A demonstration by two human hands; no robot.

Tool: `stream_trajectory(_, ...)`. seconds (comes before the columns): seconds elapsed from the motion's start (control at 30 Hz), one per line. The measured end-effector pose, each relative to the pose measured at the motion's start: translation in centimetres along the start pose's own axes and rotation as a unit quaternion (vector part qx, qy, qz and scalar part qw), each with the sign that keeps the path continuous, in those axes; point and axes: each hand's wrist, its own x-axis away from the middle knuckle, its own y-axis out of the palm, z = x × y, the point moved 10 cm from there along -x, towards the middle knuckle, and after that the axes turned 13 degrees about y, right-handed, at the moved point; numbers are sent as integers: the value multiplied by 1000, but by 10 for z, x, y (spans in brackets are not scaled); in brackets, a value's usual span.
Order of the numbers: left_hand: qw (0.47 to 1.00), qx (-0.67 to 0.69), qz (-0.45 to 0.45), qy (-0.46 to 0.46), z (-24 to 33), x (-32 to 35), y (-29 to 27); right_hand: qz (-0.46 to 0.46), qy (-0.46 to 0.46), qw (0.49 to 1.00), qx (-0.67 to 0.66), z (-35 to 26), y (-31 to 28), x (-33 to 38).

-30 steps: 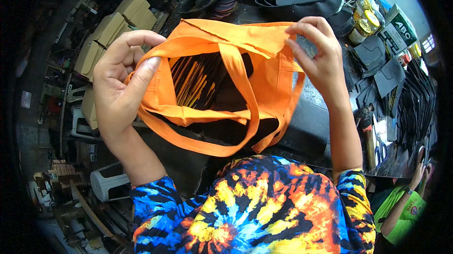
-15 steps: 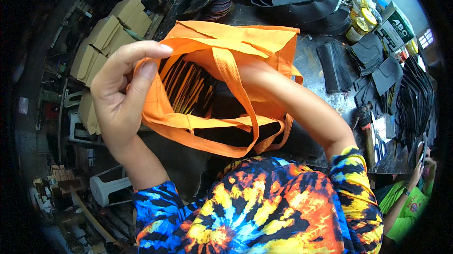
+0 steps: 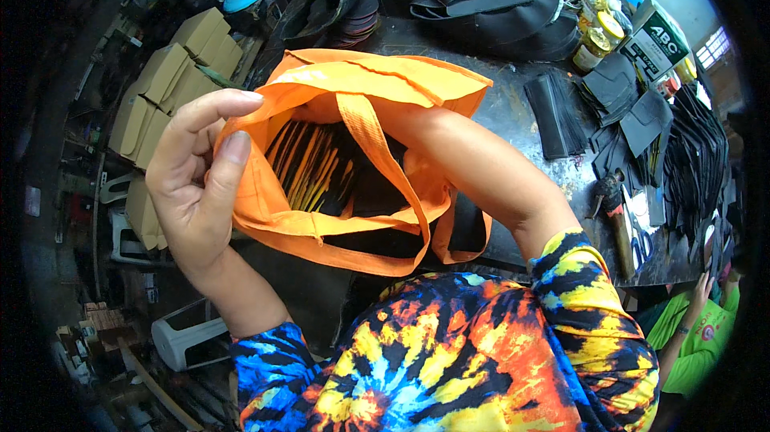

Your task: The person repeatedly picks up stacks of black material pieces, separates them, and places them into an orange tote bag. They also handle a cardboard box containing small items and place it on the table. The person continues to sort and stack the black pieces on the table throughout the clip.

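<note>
An orange cloth tote bag (image 3: 353, 77) with long straps is held mouth-up in front of me at the table's near edge. My left hand (image 3: 196, 171) pinches its left rim between thumb and fingers, keeping the mouth wide. Inside, a row of thin black flat pieces (image 3: 317, 167) stands on edge, with orange or yellowish lines between them. My right forearm passes through the mouth behind a strap, and my right hand (image 3: 325, 109) is deep in the bag beside the top of those pieces. Its fingers are hidden, so what they hold cannot be made out.
Black bags (image 3: 497, 11) lie at the back of the dark table. To the right are jars (image 3: 593, 48), stacks of black pieces (image 3: 555, 115), a hammer (image 3: 618, 223) and scissors (image 3: 639, 243). Cardboard boxes (image 3: 164, 71) stand at left. A person in green (image 3: 694, 336) is at far right.
My right arm has reached further left into the bag. The bag and my left hand sit slightly lower and more to the left in view; the left pinch stays on the rim.
</note>
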Motion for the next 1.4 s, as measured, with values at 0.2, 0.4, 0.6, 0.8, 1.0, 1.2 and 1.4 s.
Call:
stream_trajectory(0.2, 999, -36, 15, -35, -8, 10, -4, 15, 29, 990, -134, 2, -13, 15)
stream_trajectory(0.4, 987, -142, -66, 27, -5, -5, 14, 152, -19, 834, 530, -48, 15, 20)
stream_trajectory(0.6, 982, -151, -113, -13, -47, 3, 7, 238, -214, 841, 436, -124, 52, 84)
stream_trajectory(0.8, 970, 2, 48, -238, -211, 61, -11, 294, -147, 687, 648, -147, 53, 199)
stream_trajectory(1.0, 979, -28, -2, -202, -273, 102, 43, 468, 31, 761, 448, -235, -44, 377)
stream_trajectory(1.2, 938, -30, 14, -344, -267, 112, 40, 772, -225, 480, 349, -348, -16, 604)
stream_trajectory(1.4, 946, -37, 20, -321, -264, 110, 38, 273, -398, 874, 55, -399, -3, 655)
